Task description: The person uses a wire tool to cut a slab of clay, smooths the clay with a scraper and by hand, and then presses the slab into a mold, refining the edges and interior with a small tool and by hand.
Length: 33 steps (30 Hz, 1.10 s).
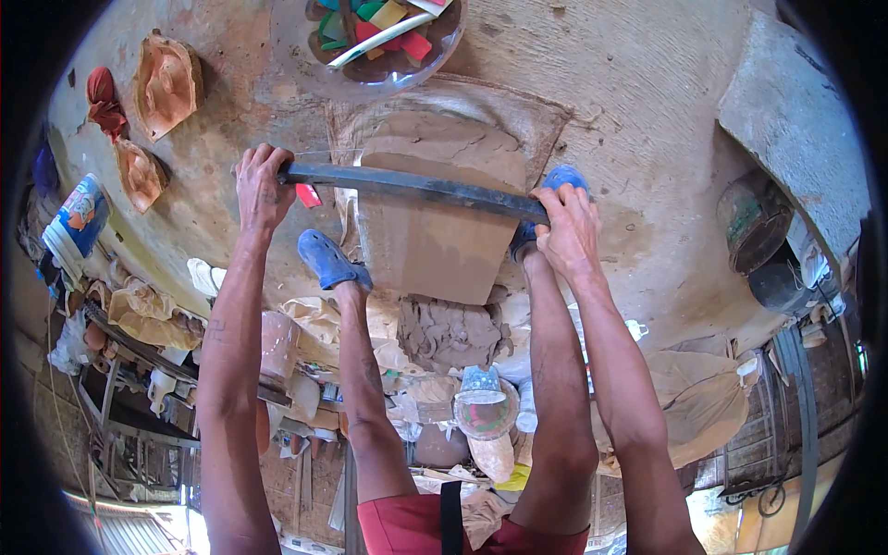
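A long dark bar (407,183) spans the space above a block of smooth grey-brown clay (444,254). My left hand (263,185) is closed around the bar's left end, and my right hand (568,227) grips its right end. From beside my left hand a thin pale line, perhaps a wire, runs toward the clay's far part. The far part of the clay is rougher and unevenly layered. A sack-like cloth (546,116) shows beneath it. Toward me lies a lumpy mass of darker clay (449,333). My feet, in blue clogs (328,261), stand on either side of the block.
Beyond the clay sits a clear basin (296,46) with colourful pieces. Terracotta-coloured moulds (166,83) and a red cloth (104,100) lie far left. A blue-labelled bucket (79,217) stands at left. On the right are a pale slab (791,120) and a dark round container (754,222).
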### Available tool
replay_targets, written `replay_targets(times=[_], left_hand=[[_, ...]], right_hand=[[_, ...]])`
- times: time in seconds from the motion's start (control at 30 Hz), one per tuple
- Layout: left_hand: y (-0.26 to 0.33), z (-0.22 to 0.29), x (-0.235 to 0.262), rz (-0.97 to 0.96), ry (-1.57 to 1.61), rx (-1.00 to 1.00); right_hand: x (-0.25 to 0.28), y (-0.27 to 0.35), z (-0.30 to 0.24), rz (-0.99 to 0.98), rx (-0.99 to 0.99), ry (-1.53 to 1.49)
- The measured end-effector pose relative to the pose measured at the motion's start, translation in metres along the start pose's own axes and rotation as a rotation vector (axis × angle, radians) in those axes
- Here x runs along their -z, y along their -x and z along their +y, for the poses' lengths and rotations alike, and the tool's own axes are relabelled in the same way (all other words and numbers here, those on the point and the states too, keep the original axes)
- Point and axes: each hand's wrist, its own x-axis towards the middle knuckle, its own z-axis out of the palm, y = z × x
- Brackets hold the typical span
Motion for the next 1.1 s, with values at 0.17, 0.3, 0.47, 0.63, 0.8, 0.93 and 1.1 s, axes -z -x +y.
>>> replay_targets(times=[0.17,0.3,0.47,0.63,0.8,0.93,1.1], left_hand=[[-0.004,-0.006,0.003,0.006,-0.030,-0.024],[-0.011,-0.005,-0.004,0.054,-0.023,-0.099],[-0.011,-0.006,-0.007,0.033,-0.039,-0.115],[-0.016,-0.012,-0.010,0.067,-0.029,-0.130],[-0.009,-0.015,-0.017,0.138,-0.054,-0.144],[0.019,-0.017,-0.030,0.102,-0.042,-0.135],[0.052,-0.004,-0.045,0.071,-0.006,-0.073]], right_hand=[[-0.009,0.006,-0.011,-0.036,-0.013,0.061],[-0.018,0.012,-0.012,0.046,-0.031,0.122],[-0.032,0.006,-0.016,0.168,-0.166,0.230],[-0.033,0.002,-0.012,0.115,-0.200,0.218],[-0.043,0.007,-0.007,0.070,-0.207,0.191],[-0.048,0.016,-0.010,0.082,-0.160,0.213],[-0.059,0.042,-0.006,0.066,-0.154,0.269]])
